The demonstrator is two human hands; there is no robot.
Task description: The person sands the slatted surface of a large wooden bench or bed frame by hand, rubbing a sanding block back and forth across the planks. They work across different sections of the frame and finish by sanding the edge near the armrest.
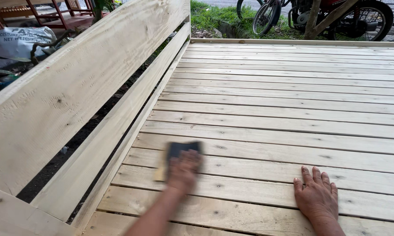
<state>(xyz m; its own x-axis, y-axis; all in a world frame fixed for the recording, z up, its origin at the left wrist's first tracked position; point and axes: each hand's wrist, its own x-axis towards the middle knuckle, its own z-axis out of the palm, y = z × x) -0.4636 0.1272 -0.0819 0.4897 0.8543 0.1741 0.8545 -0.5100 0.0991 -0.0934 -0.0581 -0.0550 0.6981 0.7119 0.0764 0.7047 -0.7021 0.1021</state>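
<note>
**A:** Far left, beyond the bench: a grey printed sack (17,41) on the ground, red-brown wooden chair frames (52,15) behind it, dark soil showing through the gaps. Confirm?

**B:** Confirmed. Next rightward, the backrest boards (74,87): one wide pale plank on top, narrower rails below it, running diagonally from lower left to upper centre. They wall off the left edge of the slatted seat (284,100).

**A:** Left hand (183,170)?

**B:** Blurred. It presses down on a dark sanding pad (183,150) with a tan edge, lying flat on the slats near the lower left of the seat, close to the lowest rail. Fingers rest on top of the pad; whether they are spread or closed, cannot tell through the blur. The forearm comes in from the bottom edge.

**A:** Anything between pad and backrest?

**B:** Only bare slat. The lowest rail is the nearest obstruction on that side.

**A:** Right hand (317,194)?

**B:** Sharp. Palm flat on a slat, well apart from the pad, fingers straight and lying nearly together, thumb slightly out. It holds nothing.

**A:** Upper right?

**B:** Grass (210,17) past the far end of the seat, then a bicycle wheel (266,16), a thin tree trunk (313,19) and a motorbike (358,17) with its rear tyre visible.
</note>
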